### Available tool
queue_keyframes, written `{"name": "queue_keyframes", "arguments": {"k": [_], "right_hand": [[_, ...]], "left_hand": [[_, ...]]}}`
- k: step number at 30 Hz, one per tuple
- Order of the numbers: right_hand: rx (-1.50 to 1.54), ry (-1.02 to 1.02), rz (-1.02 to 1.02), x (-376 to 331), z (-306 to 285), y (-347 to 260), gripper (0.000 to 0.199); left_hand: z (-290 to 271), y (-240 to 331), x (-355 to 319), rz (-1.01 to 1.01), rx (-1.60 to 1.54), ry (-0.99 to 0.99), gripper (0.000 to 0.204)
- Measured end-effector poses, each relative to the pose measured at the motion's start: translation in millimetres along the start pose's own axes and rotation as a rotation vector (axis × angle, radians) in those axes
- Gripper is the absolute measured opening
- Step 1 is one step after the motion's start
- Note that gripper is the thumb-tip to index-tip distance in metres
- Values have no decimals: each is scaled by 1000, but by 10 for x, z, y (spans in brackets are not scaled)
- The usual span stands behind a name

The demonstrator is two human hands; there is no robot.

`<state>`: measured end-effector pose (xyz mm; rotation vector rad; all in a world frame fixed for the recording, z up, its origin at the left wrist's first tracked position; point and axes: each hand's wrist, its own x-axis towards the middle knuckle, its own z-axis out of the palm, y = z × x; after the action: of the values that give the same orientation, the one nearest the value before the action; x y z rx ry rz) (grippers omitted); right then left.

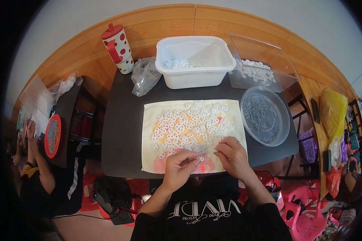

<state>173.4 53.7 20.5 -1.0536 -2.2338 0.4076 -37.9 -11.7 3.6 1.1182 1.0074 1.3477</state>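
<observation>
My left hand point(179, 168) is near the front edge of a cream cloth point(149, 120), pinching a small white two-holed plastic piece point(201, 159) between thumb and fingertips. A short way to its right, my right hand point(232, 156) hovers over the cloth with thumb and fingers pressed together. Whatever its fingertips hold is too small to name. Many loose white two-holed pieces point(175, 130) lie scattered over the cloth beyond both hands. To the right, a round clear tray point(286, 120) holds many small dark grey parts point(259, 114).
At the back of the dark table point(122, 132) stand a white tub point(195, 78) with white pieces, a spotted tumbler point(118, 50), a plastic bag point(146, 76) and a clear box point(265, 42) of white parts. On the left, another person's hands point(29, 130) work near a red basin point(49, 136).
</observation>
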Motion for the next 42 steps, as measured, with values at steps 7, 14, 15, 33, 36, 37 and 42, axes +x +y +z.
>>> {"name": "queue_keyframes", "arguments": {"k": [7, 14, 15, 33, 36, 37, 42], "right_hand": [[615, -13, 216, -31, 25, -34, 12], [958, -62, 267, 42, 88, -83, 17], [960, -64, 266, 35, 109, -72, 17], [812, 6, 128, 14, 135, -187, 15], [793, -23, 112, 14, 130, -163, 15], [816, -44, 123, 9, 126, -150, 15], [830, -95, 141, -16, 138, -94, 13]], "left_hand": [[59, 4, 5, -40, -120, -33, 32], [85, -25, 4, 2, -116, -95, 44], [86, -28, 5, 2, -115, -93, 44], [111, -29, -19, 10, -146, -13, 37], [115, -37, -24, 23, -121, -6, 35], [113, -64, -31, 23, -129, -1, 35], [123, -133, -39, 5, -127, 2, 33]]}}
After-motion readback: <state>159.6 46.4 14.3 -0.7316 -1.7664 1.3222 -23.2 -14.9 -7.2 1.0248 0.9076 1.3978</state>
